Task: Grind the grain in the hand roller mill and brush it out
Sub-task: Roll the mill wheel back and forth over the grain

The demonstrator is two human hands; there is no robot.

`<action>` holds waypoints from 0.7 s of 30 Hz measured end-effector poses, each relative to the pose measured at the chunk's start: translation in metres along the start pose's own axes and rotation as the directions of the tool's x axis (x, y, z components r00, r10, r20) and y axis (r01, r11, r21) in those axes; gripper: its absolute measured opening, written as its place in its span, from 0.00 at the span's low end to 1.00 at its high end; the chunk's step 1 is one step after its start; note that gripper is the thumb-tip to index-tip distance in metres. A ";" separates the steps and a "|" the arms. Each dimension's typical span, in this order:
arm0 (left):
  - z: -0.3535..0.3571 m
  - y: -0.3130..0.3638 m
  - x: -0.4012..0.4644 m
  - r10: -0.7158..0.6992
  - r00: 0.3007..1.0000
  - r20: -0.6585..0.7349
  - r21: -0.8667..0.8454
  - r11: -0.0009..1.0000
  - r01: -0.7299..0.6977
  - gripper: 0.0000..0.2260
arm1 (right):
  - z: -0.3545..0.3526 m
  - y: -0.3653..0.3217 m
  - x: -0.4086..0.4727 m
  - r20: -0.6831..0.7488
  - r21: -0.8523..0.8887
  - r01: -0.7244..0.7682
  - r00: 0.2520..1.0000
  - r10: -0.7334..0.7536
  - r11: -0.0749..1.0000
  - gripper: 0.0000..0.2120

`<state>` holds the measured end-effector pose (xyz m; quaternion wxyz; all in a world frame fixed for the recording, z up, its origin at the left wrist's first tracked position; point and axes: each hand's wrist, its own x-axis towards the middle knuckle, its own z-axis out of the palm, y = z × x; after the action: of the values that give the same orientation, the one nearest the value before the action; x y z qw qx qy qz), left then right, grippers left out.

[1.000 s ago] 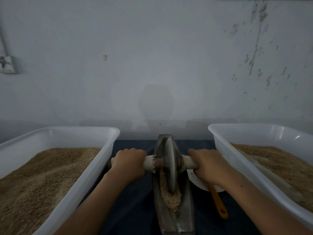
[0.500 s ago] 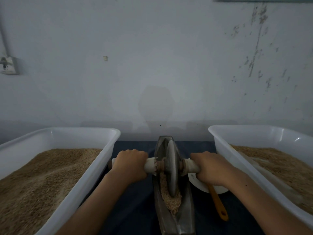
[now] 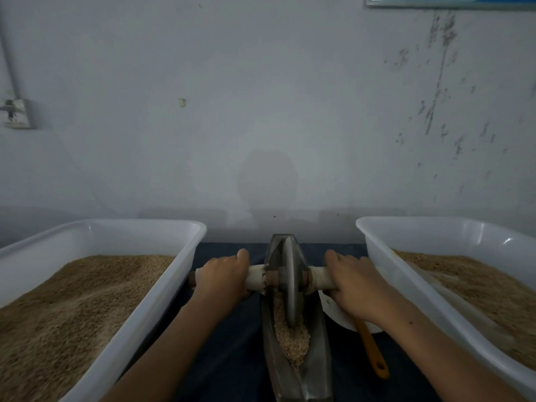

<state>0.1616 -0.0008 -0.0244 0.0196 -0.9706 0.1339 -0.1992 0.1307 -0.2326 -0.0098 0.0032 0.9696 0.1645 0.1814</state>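
Note:
A boat-shaped metal mill trough (image 3: 314, 375) lies lengthwise in the middle of the dark blue table. A grey roller wheel (image 3: 290, 282) stands upright in its far half, on a pale axle handle (image 3: 256, 278). My left hand (image 3: 222, 281) grips the left end of the handle and my right hand (image 3: 352, 285) grips the right end. Crushed grain (image 3: 291, 338) lies in the trough just behind the wheel, toward me.
A white tub of grain (image 3: 121, 340) flanks the mill on the left, and another white tub (image 3: 417, 300) on the right. A white dish (image 3: 333, 309) with an orange-handled tool (image 3: 372, 352) sits between mill and right tub. A grey wall stands close behind.
Both hands have pushed the wheel a little farther away along the trough, uncovering more crushed grain behind it.

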 end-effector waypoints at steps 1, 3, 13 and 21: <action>0.000 0.000 0.000 0.009 1.000 -0.015 -0.012 1.000 -0.009 0.17 | 0.000 -0.001 0.000 -0.014 -0.014 -0.003 1.000 0.003 1.000 0.10; -0.001 -0.002 0.001 0.056 0.998 -0.017 -0.053 0.997 -0.056 0.16 | 0.001 -0.001 0.000 -0.019 -0.021 -0.012 1.000 0.012 1.000 0.11; -0.015 -0.010 -0.005 0.182 0.947 0.264 -0.174 0.975 -0.139 0.13 | -0.011 -0.006 -0.003 0.138 -0.038 -0.038 0.989 0.043 0.999 0.10; -0.007 -0.008 -0.002 0.111 0.976 0.185 -0.102 0.990 -0.093 0.15 | 0.006 -0.005 0.004 0.040 -0.112 -0.080 0.996 0.084 0.990 0.14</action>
<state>0.1591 0.0073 -0.0180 -0.0023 -0.9768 0.1902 -0.0978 0.1347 -0.2259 -0.0141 0.0530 0.9776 0.1141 0.1687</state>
